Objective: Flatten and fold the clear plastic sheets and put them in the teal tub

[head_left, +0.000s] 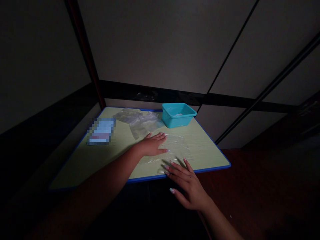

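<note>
A clear plastic bag lies flat on the pale green table near its front edge. My left hand rests palm down on the bag's left part, fingers stretched out. My right hand hovers at the table's front edge, fingers spread, its fingertips touching the bag's near corner. Neither hand holds anything.
A teal plastic tub stands at the table's far right corner. A heap of clear plastic bags lies at the back centre. A blurred flat item sits at the left. Grey partition walls close in behind. The floor at right is dark red.
</note>
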Demonstrator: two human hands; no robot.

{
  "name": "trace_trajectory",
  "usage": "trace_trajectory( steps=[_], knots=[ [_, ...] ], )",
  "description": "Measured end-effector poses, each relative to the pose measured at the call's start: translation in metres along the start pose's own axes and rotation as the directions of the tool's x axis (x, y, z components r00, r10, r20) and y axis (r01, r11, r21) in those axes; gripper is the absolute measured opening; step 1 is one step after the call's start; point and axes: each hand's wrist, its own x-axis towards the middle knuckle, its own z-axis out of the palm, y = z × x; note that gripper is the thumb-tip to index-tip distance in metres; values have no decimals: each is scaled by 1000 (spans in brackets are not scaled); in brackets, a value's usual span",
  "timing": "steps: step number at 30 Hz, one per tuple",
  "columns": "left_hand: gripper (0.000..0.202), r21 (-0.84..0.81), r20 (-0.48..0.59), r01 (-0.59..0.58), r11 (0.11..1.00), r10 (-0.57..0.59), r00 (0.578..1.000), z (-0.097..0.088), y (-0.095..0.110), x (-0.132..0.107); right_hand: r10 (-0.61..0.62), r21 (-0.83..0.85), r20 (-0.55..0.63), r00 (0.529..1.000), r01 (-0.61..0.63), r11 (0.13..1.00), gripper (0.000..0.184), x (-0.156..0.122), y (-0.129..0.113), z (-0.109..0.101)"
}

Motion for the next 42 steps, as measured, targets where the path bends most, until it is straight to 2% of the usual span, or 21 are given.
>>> trace_trajectory(
  steps=[4,8,11,14,16,20,23,28,33,37,42],
  knots=[
    [66,-75,-81,-47,996,41,996,-2,2,2,6,54,-61,998,-3,999,54,1,2,0],
    [45,-325,-227,-214,921,144,963,-11,5,4,31,142,-120,992,-14,990,51,3,7,0],
    [51,-489,-219,-267,830,179,959,-18,7,3,61,203,-153,986,-30,979,49,5,11,-4],
    [58,-542,-188,-301,785,235,954,-21,8,1,95,249,-171,981,-51,967,44,7,13,-9],
    [58,-549,-183,-315,774,256,949,-21,7,1,70,269,-165,984,-23,963,37,8,12,-12],
    [54,-581,-179,-281,764,216,960,-17,5,2,-23,230,-78,997,40,972,27,7,7,-13],
    [48,-641,-170,-232,732,159,973,-15,3,4,-12,188,-33,999,18,982,32,6,3,-8],
    [46,-757,-141,-148,637,63,988,-10,0,10,66,234,-88,994,-44,971,40,4,0,1],
    [54,-833,-136,-150,532,66,988,-8,-1,12,105,275,-154,982,-59,960,42,7,1,3],
    [57,-828,-115,-154,539,106,988,-13,3,8,211,340,-200,957,-134,931,36,15,3,1],
    [54,-773,-66,-153,616,161,985,-18,6,3,367,437,-232,901,-240,867,29,25,9,2]
  ],
)
